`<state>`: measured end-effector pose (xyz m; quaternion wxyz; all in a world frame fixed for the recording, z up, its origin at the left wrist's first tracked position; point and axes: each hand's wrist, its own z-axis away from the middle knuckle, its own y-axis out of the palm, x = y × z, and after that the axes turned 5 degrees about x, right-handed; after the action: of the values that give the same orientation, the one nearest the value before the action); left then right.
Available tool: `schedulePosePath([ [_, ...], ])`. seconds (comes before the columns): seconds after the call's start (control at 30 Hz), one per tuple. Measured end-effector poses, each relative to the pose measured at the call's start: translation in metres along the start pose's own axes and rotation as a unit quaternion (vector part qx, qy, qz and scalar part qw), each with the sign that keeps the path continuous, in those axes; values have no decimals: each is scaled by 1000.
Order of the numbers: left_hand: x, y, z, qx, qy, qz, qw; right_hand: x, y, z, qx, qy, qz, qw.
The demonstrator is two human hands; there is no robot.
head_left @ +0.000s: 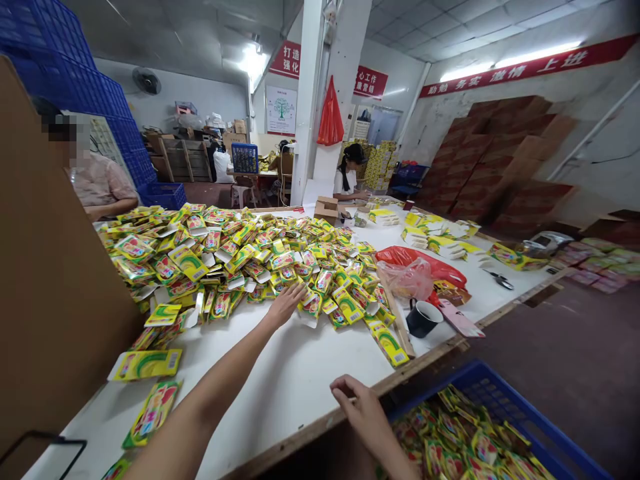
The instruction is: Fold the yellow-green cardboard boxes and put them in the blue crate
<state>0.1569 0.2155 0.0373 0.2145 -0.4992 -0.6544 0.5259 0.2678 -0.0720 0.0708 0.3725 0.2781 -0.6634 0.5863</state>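
Observation:
A large heap of small yellow-and-green cartons (235, 257) covers the far part of the white tabletop (280, 373); several have open white flaps. My left hand (287, 305) reaches to the near edge of this heap, fingers stretched out flat against the cartons, gripping none that I can see. My right hand (356, 403) hovers by the table's near edge, fingers loosely curled, thumb and forefinger apart, with nothing visible in it. Below it on the right, a blue plastic crate (543, 417) holds many small yellow-green packets (460, 440). Single cartons (153, 407) lie at the left.
A wooden strip (400, 323) borders the heap on the right. Beyond it are a dark mug (424, 319), red plastic bags (425, 260), a pink item (460, 320) and scissors (500, 280). A large cardboard box (55, 280) stands at my left. Other people sit across the table.

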Motion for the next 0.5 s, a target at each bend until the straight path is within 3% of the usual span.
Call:
schedulePosePath([
  [0.17,-5,-9,-29,-10,-8,46,999,12,25,-6,28,-18,-23,999],
  [0.27,-14,-11,-20,-32,-36,100,994,6,30,-5,26,-15,-26,999],
  [0.37,-35,-8,25,-53,-80,173,980,-4,29,-4,-16,-3,-33,999],
  [0.5,-81,-5,114,-72,-122,303,942,-7,38,-10,-84,-23,-70,994],
])
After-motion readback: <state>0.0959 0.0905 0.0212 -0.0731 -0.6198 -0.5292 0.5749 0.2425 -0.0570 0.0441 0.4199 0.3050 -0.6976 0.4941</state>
